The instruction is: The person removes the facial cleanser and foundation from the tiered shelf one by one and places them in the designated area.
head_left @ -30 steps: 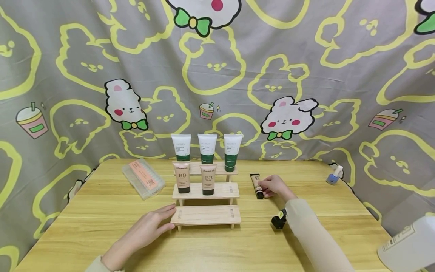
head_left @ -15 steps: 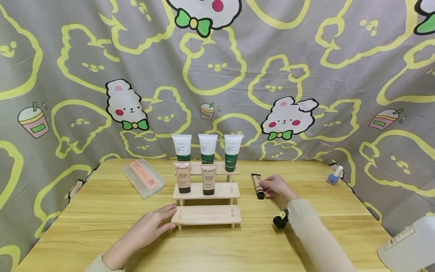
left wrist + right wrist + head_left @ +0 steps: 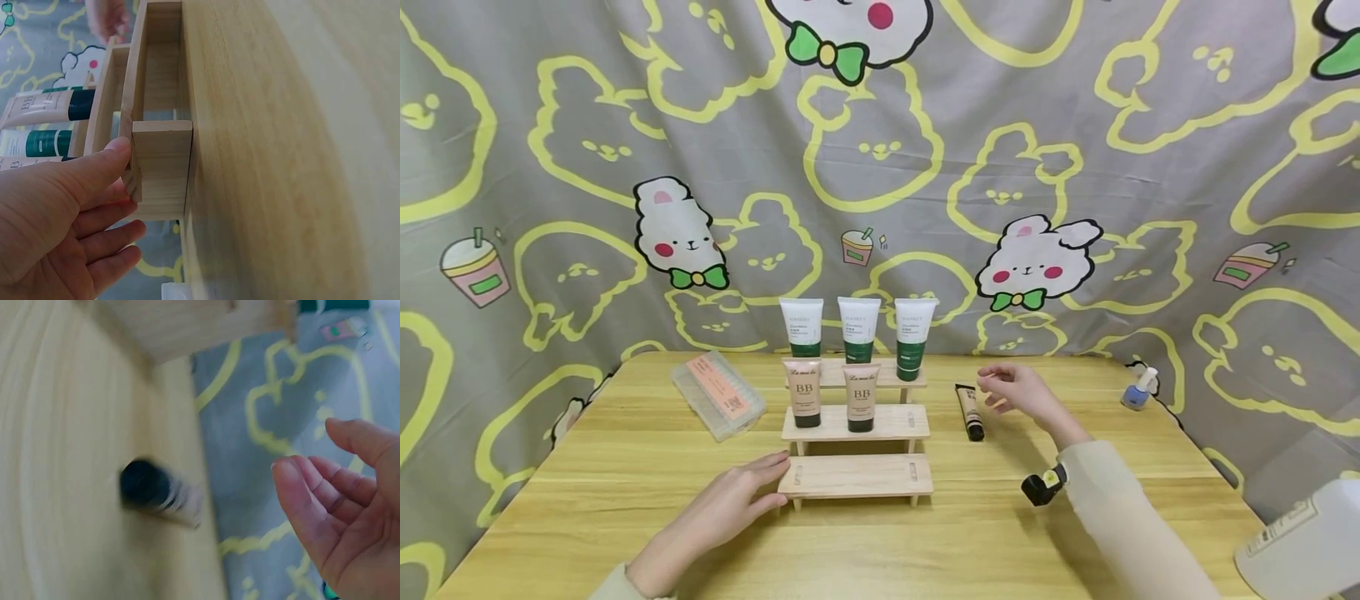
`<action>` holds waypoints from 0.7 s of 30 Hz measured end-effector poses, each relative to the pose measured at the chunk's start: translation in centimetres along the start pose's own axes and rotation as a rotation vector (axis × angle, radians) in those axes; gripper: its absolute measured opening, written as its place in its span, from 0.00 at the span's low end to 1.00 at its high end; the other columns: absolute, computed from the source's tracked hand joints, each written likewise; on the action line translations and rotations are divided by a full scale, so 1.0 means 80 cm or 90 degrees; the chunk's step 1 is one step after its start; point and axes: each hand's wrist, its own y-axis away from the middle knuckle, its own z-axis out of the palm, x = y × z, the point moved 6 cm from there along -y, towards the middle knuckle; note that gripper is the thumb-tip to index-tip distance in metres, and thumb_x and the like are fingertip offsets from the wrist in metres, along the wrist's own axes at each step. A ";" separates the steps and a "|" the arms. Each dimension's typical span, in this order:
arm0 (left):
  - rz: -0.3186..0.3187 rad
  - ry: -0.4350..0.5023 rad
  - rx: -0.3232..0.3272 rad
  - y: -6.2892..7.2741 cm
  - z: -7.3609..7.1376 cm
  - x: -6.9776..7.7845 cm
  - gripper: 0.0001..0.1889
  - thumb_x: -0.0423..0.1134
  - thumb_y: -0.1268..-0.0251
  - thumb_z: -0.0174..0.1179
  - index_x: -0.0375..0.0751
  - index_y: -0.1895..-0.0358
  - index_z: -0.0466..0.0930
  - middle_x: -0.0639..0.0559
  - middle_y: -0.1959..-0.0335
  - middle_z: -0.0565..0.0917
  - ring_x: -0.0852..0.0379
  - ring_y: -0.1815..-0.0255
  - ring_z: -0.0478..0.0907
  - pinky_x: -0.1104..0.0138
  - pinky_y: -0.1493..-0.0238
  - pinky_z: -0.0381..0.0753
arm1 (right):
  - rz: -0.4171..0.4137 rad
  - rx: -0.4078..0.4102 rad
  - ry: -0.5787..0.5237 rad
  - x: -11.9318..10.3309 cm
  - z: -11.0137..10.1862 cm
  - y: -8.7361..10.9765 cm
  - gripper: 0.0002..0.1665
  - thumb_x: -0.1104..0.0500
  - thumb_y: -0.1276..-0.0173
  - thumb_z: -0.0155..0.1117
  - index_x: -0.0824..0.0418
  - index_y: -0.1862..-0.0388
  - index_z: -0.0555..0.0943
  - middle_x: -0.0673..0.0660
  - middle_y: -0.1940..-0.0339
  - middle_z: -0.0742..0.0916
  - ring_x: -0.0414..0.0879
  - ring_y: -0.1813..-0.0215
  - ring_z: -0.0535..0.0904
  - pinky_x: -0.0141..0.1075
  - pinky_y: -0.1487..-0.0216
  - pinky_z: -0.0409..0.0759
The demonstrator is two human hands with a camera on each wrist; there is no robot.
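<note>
- Head: L hand (image 3: 737, 492) touches L end of bottom step (image 3: 853, 477), wooden stand (image 3: 891, 423). R hand (image 3: 1018, 393) is just beside lone tube (image 3: 970, 414) on table (image 3: 887, 558), R of stand.
- L wrist: thumb on step's edge, fingers relaxed, not clamped. Light pressure prob. best, else BB tubes (image 3: 40, 109) could tip.
- R wrist: thumb & index apart, nothing held; lone tube blurred, clear of fingers. Best pinch prob. mid-body, square across, not by cap (image 3: 145, 482).
</note>
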 end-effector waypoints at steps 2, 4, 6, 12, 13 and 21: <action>0.004 -0.004 0.006 0.000 -0.001 0.001 0.24 0.41 0.41 0.62 0.29 0.45 0.75 0.38 0.42 0.73 0.43 0.45 0.72 0.53 0.46 0.72 | -0.031 -0.001 -0.012 -0.017 0.003 0.004 0.24 0.58 0.32 0.58 0.76 0.46 0.70 0.63 0.61 0.80 0.56 0.64 0.80 0.47 0.63 0.82; 0.008 -0.007 0.012 0.000 -0.001 0.001 0.23 0.40 0.42 0.62 0.29 0.45 0.75 0.38 0.42 0.73 0.43 0.45 0.72 0.53 0.47 0.73 | -0.066 -0.001 -0.020 -0.034 0.009 0.009 0.23 0.58 0.33 0.59 0.76 0.47 0.71 0.63 0.61 0.80 0.59 0.63 0.79 0.45 0.65 0.83; 0.010 -0.008 0.013 0.000 -0.001 0.001 0.23 0.40 0.42 0.62 0.29 0.46 0.75 0.38 0.42 0.73 0.43 0.45 0.73 0.53 0.47 0.73 | -0.096 0.005 -0.029 -0.052 0.017 0.013 0.22 0.58 0.33 0.59 0.75 0.49 0.73 0.63 0.63 0.80 0.63 0.62 0.78 0.44 0.66 0.83; 0.012 -0.010 0.013 0.001 -0.001 0.000 0.23 0.40 0.42 0.62 0.29 0.45 0.75 0.38 0.42 0.73 0.43 0.45 0.72 0.53 0.46 0.73 | -0.162 -0.007 -0.040 -0.085 0.053 0.020 0.19 0.59 0.34 0.60 0.73 0.51 0.75 0.62 0.65 0.81 0.63 0.63 0.78 0.47 0.67 0.83; 0.013 -0.010 0.013 0.000 -0.001 0.001 0.23 0.40 0.42 0.62 0.29 0.45 0.75 0.38 0.42 0.73 0.43 0.45 0.72 0.53 0.47 0.73 | -0.170 -0.012 -0.038 -0.087 0.060 0.020 0.20 0.59 0.34 0.60 0.73 0.50 0.74 0.63 0.64 0.81 0.61 0.63 0.78 0.46 0.67 0.83; 0.015 -0.015 0.017 0.001 -0.001 0.001 0.23 0.40 0.42 0.63 0.29 0.46 0.76 0.38 0.43 0.74 0.43 0.45 0.73 0.53 0.47 0.73 | -0.191 -0.061 -0.052 -0.104 0.113 0.024 0.17 0.65 0.35 0.59 0.75 0.50 0.74 0.72 0.59 0.80 0.54 0.61 0.78 0.43 0.67 0.83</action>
